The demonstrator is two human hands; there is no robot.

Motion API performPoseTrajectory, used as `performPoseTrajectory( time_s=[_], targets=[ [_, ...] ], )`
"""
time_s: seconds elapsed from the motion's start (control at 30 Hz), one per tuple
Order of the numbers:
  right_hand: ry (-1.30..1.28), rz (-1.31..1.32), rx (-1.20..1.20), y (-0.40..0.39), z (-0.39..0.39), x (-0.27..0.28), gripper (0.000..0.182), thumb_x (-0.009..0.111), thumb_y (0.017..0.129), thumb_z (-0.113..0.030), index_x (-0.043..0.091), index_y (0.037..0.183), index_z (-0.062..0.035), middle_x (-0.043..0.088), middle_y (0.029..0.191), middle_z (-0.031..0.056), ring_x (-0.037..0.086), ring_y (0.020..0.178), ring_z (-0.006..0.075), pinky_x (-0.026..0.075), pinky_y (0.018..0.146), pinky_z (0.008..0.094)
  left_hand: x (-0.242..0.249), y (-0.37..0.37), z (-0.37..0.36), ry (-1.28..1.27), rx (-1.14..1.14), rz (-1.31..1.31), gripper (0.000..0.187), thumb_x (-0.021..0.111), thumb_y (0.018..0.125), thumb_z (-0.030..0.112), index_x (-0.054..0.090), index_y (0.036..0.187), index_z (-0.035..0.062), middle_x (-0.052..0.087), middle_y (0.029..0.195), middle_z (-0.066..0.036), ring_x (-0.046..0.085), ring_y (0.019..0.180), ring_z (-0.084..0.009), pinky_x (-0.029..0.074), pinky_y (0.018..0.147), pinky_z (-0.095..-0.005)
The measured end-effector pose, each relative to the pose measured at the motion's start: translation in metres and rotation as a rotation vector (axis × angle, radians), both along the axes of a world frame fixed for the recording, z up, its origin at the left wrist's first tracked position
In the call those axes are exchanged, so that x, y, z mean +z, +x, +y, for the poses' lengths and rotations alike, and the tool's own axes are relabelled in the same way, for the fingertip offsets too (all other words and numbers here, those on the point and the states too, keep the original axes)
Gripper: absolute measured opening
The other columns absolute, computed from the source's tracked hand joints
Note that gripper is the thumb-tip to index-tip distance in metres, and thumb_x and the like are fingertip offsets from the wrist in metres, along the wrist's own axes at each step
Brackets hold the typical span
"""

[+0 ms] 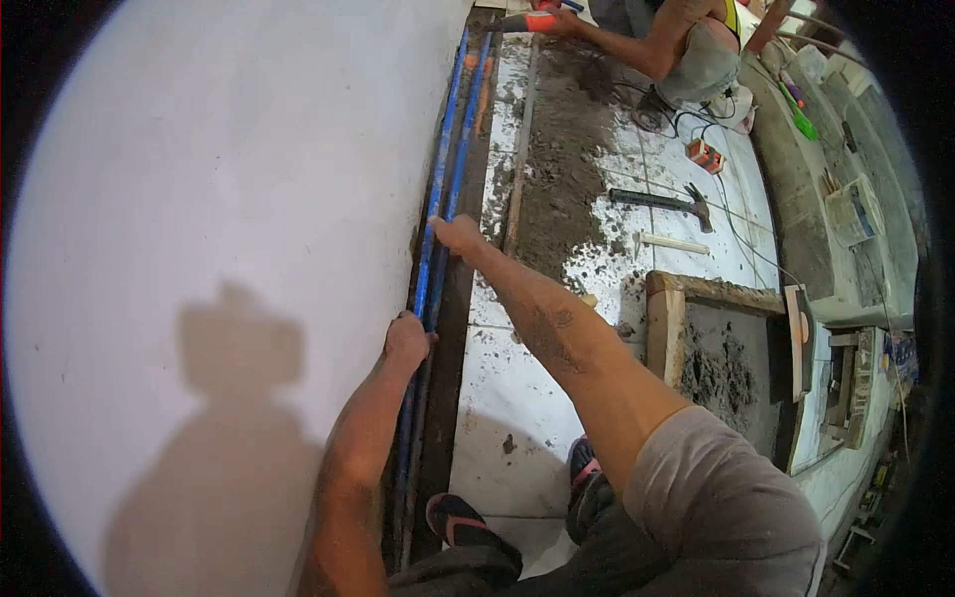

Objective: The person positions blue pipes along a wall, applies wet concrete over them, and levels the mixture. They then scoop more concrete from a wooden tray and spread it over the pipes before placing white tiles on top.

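Two long blue pipes (455, 129) run side by side in a dark narrow trench (445, 398) along the foot of a white wall. My left hand (406, 338) is closed round the blue pipe nearer the wall, its fingers partly hidden. Farther along, my right hand (458, 237) grips at the pipes, with its thumb and fingers at the wall-side one. Orange pipe pieces (483, 95) show beside the blue pipes at the far end.
A co-worker's hand (565, 22) holds a red and grey tool (527, 22) at the trench's far end. Loose dirt (567, 149) covers white floor tiles (507, 438). A claw hammer (665, 202), a wooden frame (668, 318) around wet mortar and a bucket (854, 211) stand to the right.
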State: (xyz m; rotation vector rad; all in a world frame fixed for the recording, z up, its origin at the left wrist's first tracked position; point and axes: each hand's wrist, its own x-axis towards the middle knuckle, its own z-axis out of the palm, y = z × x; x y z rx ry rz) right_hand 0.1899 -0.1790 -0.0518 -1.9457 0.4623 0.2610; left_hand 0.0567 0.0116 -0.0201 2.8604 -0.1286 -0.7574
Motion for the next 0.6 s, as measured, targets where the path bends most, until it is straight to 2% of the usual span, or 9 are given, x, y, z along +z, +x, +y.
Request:
performPoseTrajectory(
  time_s=[0.03,0.13,0.17,0.23,0.37,0.47,0.57,0.6],
  targets=[
    [-0.046,-0.05,-0.002,0.001,-0.001,-0.002,0.065,0.06,0.088,-0.049,0.065,0.092,0.0158,0.067,0.092,0.03,0.068,0.09,0.0379,0.053,0.081,0.0455,-0.001,0.0,0.0,-0.007,0.016,0.001,0.063,0.085,0.071,0.031,0.054,0.11,-0.0086,0.066,0.102,-0.027,0.066,0.098,-0.0382,0.054,0.085,-0.0429],
    [0.028,0.077,-0.086,0.007,-0.006,-0.006,0.066,0.059,0.087,-0.051,0.067,0.092,0.0136,0.066,0.096,0.0325,0.066,0.096,0.0425,0.05,0.088,0.0452,-0.001,0.0,0.0,-0.002,0.011,-0.004,0.062,0.084,0.072,0.03,0.054,0.11,-0.0086,0.066,0.102,-0.027,0.066,0.099,-0.0388,0.055,0.085,-0.0435],
    [-0.088,0.008,-0.046,0.013,-0.001,-0.01,0.066,0.056,0.087,-0.05,0.067,0.093,0.0144,0.065,0.098,0.0343,0.063,0.102,0.0449,0.048,0.091,0.0475,-0.001,-0.001,0.001,-0.014,0.013,-0.004,0.062,0.084,0.072,0.03,0.054,0.11,-0.0088,0.065,0.103,-0.027,0.065,0.099,-0.039,0.055,0.085,-0.0436],
    [-0.169,-0.055,-0.046,0.014,0.002,-0.016,0.064,0.054,0.087,-0.048,0.067,0.094,0.014,0.065,0.1,0.0336,0.063,0.103,0.0451,0.047,0.093,0.0486,-0.002,-0.002,0.001,-0.043,0.015,-0.004,0.062,0.084,0.073,0.029,0.054,0.111,-0.0091,0.065,0.105,-0.028,0.065,0.099,-0.0394,0.054,0.086,-0.0439],
    [-0.228,-0.085,-0.113,0.034,0.019,-0.037,0.058,0.053,0.086,-0.043,0.067,0.097,0.0125,0.066,0.102,0.032,0.062,0.104,0.0454,0.047,0.094,0.0493,-0.009,-0.002,0.007,-0.105,-0.024,-0.046,0.061,0.081,0.076,0.031,0.052,0.106,-0.0126,0.065,0.097,-0.032,0.064,0.095,-0.0445,0.052,0.085,-0.0476],
    [-0.178,-0.074,-0.098,0.044,0.039,-0.028,0.055,0.055,0.084,-0.041,0.068,0.097,0.0104,0.066,0.104,0.0308,0.063,0.105,0.0438,0.047,0.093,0.0482,-0.004,-0.002,0.005,-0.098,-0.018,-0.028,0.06,0.081,0.076,0.031,0.052,0.106,-0.0124,0.064,0.097,-0.032,0.064,0.095,-0.045,0.052,0.085,-0.0481],
    [0.029,0.024,-0.087,0.019,0.04,0.027,0.052,0.058,0.081,-0.039,0.068,0.095,0.0105,0.066,0.104,0.0309,0.063,0.104,0.0426,0.049,0.091,0.0459,0.009,-0.007,0.0,-0.082,-0.02,-0.018,0.06,0.08,0.076,0.032,0.052,0.106,-0.0124,0.064,0.098,-0.032,0.064,0.097,-0.0452,0.052,0.084,-0.0483],
    [0.056,0.004,-0.1,0.021,0.036,0.013,0.051,0.059,0.08,-0.038,0.068,0.095,0.0104,0.066,0.105,0.0305,0.063,0.104,0.0422,0.049,0.091,0.0452,0.006,-0.007,0.002,-0.084,-0.029,-0.013,0.06,0.079,0.077,0.033,0.052,0.106,-0.0121,0.064,0.099,-0.032,0.063,0.098,-0.0453,0.052,0.084,-0.0483]
  ],
)
